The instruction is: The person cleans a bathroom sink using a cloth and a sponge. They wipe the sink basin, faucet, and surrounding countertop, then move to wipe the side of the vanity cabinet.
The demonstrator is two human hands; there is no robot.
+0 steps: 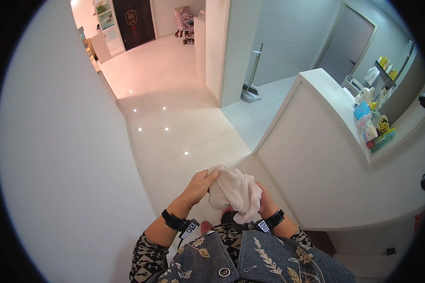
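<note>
A crumpled off-white cloth (235, 191) hangs between my two hands, in front of my body and above the tiled floor. At its upper left edge, my left hand (199, 184) pinches the fabric between thumb and fingers. My right hand (266, 201) grips the cloth's right side, where folds of fabric hide part of the fingers. One corner of the cloth droops below, near my denim vest (212, 258). Each wrist wears a black strap with a small device.
A white wall (67, 141) runs close on my left. To the right, a white half-wall (290, 141) carries bottles and a cup (369, 133). A broom and dustpan (251, 95) stand in the tiled area ahead. Farther off are a dark door (134, 23) and a pink chair (184, 21).
</note>
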